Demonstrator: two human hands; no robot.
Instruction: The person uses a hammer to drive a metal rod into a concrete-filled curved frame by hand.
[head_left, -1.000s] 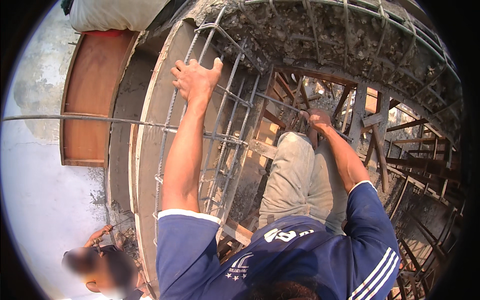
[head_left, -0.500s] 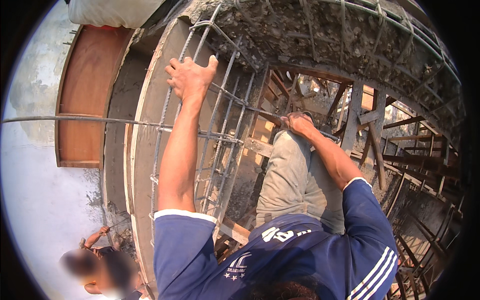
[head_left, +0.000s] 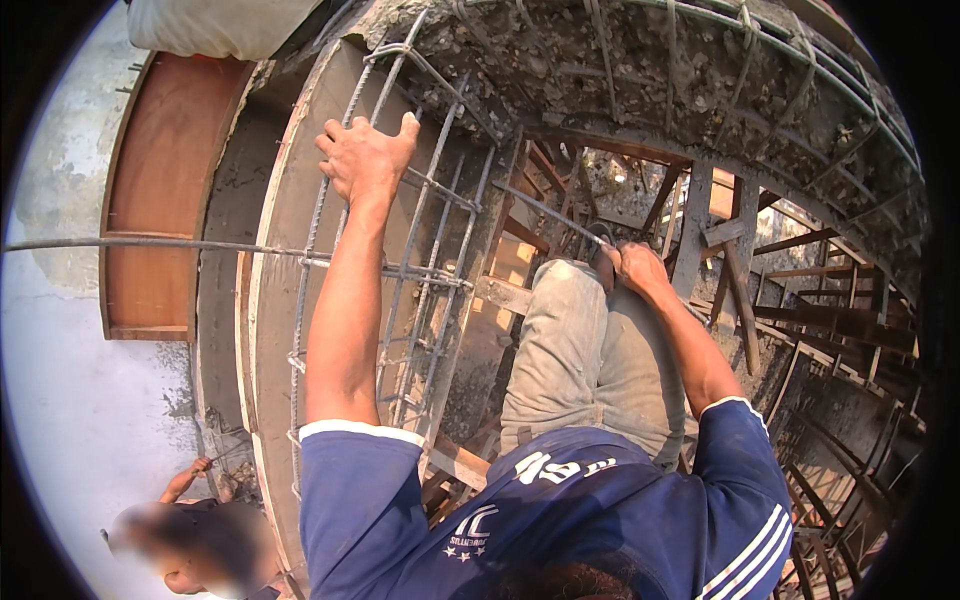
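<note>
My left hand [head_left: 370, 158] is on the upper part of a rebar cage [head_left: 422, 278], its fingers curled over a long ribbed bar and its thumb sticking out. The cage, tied with cross bars, lies along a grey formwork trough. My right hand [head_left: 640, 266] is closed around a thin steel rod [head_left: 550, 212] beside my knees. The rod slants up and left from this fist, ending close to the cage's right side. Part of its lower end is hidden by my hand and arm.
A long bar [head_left: 150, 242] crosses from the left into the cage. Beyond it stands a brown wooden panel [head_left: 155, 200]. Rough concrete [head_left: 640, 70] with exposed bars arches above. Timber props [head_left: 735, 235] fill the right side. Another person [head_left: 200, 535] works at lower left.
My right hand has moved right and slightly down, drawing the rod along; its upper end now shows beside the cage. My left hand keeps its place on the cage as the view shifts slightly.
</note>
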